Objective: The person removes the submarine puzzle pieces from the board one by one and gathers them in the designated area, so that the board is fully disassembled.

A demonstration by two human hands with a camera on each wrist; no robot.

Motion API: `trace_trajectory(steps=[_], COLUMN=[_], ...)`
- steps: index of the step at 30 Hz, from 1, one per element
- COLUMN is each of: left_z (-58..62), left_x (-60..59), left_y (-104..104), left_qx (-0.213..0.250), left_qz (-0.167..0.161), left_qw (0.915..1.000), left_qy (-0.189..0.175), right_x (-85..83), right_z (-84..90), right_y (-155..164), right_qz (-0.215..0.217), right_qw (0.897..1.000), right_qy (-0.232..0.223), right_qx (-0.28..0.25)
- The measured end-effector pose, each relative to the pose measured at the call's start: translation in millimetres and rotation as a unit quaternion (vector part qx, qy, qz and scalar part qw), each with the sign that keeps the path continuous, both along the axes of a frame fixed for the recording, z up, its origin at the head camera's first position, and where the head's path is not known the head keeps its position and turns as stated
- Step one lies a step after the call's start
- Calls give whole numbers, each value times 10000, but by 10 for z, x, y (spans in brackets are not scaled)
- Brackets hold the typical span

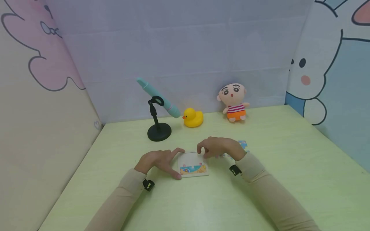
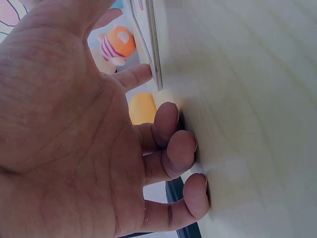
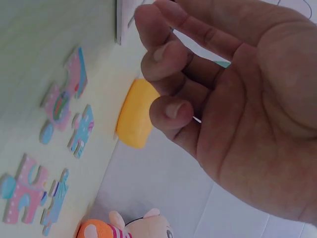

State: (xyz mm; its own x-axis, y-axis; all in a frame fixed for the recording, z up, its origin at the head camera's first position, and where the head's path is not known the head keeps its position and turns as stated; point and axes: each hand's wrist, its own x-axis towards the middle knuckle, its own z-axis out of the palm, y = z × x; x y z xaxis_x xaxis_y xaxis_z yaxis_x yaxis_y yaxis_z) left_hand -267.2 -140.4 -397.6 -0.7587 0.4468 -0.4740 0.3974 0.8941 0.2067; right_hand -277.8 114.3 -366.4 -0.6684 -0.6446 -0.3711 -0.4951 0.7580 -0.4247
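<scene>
A small white-framed puzzle tray (image 1: pixel 192 158) lies flat on the table, its near part filled with a blue and orange picture strip (image 1: pixel 192 169). My left hand (image 1: pixel 160 161) holds the tray's left side, thumb at the near corner and index finger at the far one. In the left wrist view, its other fingers (image 2: pixel 181 153) bend down onto the tabletop. Over the tray's far right corner, my right hand (image 1: pixel 218 148) curls its fingers downward; whether its fingertips pinch anything is hidden. Loose puzzle pieces (image 3: pixel 27 191) lie beside the right hand, pink and blue.
Behind the hands stand a black stand (image 1: pixel 159 132) holding a teal microphone-shaped toy (image 1: pixel 159 96), a yellow rubber duck (image 1: pixel 193 118) and a plush doll (image 1: pixel 234 102). A pale cloth wall (image 1: pixel 185 57) closes off the back of the table (image 1: pixel 185 202).
</scene>
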Motion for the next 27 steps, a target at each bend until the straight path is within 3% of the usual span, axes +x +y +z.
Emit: trace_trajectory(steps=[5, 11, 16, 27], left_z=[-1, 2, 6, -13], left_x=[7, 14, 12, 10], left_y=[-2, -5, -6, 2], left_qx=[-16, 15, 38, 27], left_qz=[-51, -60, -73, -29], left_qw=[10000, 9999, 9999, 10000], left_qy=[75, 116, 136, 44], right_x=[72, 184, 262, 343], right_z=[-77, -119, -153, -222], right_y=[-162, -325, -414, -489], right_qz=[351, 228, 419, 491], right_qw=[9990, 9994, 9991, 9982], right_qy=[260, 74, 30, 324], right_qx=[129, 250, 7, -74])
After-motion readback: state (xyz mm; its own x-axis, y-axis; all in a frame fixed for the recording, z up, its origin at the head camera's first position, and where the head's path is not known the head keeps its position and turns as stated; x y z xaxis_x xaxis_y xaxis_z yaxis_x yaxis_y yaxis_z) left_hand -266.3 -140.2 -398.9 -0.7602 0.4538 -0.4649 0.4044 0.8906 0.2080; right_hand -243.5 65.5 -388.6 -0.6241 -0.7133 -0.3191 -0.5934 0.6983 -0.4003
